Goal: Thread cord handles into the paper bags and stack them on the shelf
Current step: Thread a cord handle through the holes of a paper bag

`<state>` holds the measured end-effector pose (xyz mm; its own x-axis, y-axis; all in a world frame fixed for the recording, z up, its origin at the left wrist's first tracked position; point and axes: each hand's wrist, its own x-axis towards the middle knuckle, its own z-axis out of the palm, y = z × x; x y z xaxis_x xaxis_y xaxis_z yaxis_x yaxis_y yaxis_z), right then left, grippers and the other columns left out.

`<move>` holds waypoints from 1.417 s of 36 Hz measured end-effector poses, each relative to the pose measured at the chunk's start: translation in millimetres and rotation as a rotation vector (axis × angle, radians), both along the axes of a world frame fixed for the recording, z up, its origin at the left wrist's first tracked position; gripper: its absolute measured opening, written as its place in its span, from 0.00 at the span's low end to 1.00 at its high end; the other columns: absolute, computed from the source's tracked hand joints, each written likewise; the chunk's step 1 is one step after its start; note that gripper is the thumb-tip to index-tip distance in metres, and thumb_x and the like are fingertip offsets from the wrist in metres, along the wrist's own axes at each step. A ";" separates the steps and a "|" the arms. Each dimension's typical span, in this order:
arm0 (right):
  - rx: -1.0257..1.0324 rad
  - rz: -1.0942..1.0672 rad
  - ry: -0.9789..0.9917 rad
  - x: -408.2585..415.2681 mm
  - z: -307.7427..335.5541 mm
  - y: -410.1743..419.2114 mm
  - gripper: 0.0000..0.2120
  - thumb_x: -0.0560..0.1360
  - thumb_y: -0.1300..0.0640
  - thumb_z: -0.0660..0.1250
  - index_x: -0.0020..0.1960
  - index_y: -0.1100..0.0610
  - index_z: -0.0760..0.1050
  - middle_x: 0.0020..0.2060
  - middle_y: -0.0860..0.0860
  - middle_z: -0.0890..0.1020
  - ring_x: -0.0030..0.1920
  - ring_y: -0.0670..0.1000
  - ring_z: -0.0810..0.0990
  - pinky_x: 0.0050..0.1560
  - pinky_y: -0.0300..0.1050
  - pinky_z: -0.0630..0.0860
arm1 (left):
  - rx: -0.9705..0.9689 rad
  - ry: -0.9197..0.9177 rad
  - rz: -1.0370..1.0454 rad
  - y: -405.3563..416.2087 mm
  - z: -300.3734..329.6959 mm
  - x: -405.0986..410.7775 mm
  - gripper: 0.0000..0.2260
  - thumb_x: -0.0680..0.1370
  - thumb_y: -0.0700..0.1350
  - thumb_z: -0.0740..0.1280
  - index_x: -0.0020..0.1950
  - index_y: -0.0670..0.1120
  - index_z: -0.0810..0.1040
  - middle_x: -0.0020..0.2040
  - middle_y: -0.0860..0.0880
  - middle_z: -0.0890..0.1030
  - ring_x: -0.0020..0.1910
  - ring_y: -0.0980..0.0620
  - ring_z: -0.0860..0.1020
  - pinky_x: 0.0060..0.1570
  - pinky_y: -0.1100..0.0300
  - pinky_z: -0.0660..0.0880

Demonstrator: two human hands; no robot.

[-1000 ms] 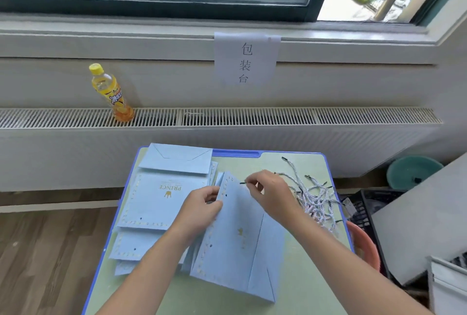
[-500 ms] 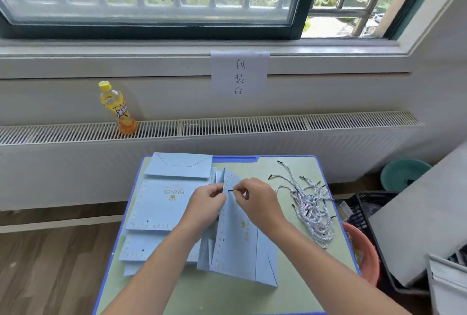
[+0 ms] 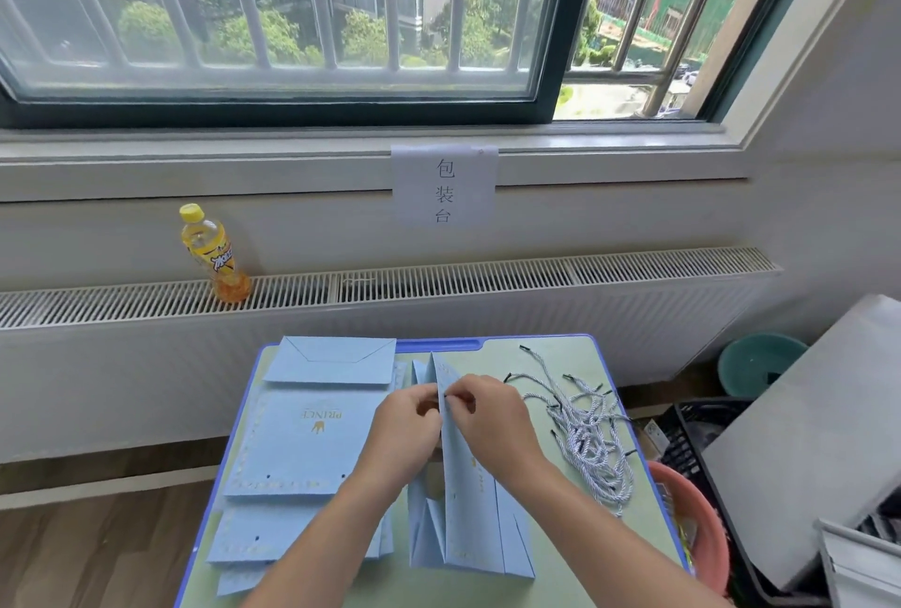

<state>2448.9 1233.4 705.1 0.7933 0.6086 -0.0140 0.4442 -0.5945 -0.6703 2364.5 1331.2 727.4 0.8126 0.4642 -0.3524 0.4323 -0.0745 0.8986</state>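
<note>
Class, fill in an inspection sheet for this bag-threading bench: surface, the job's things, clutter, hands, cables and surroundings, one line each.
Surface: green table with a blue rim.
Job's things: one paper bag held on edge at the table's centre; flat bag stack to its left; loose cord handles piled to its right.
Clutter: drink bottle upright on the radiator ledge.
Hands: left hand and right hand both pinch the held bag's top edge; whether a cord is in the fingers cannot be told.
Cables: nothing seen.
Surroundings: barred window, paper sign, pink basin, teal basin, black crate.
</note>
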 end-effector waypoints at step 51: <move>-0.176 -0.072 0.314 30.3 29.7 -28.5 0.09 0.70 0.54 0.64 0.33 0.54 0.70 0.28 0.47 0.72 0.31 0.48 0.68 0.31 0.41 0.64 | 0.425 0.126 -0.284 -29.5 -6.5 13.9 0.17 0.79 0.47 0.61 0.31 0.46 0.66 0.28 0.52 0.68 0.29 0.53 0.65 0.31 0.58 0.62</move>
<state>2479.2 1204.9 734.8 0.7744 0.5178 -0.3635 0.1853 -0.7350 -0.6522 2378.5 1301.7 720.9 0.8906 0.3551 -0.2842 0.4449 -0.5509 0.7061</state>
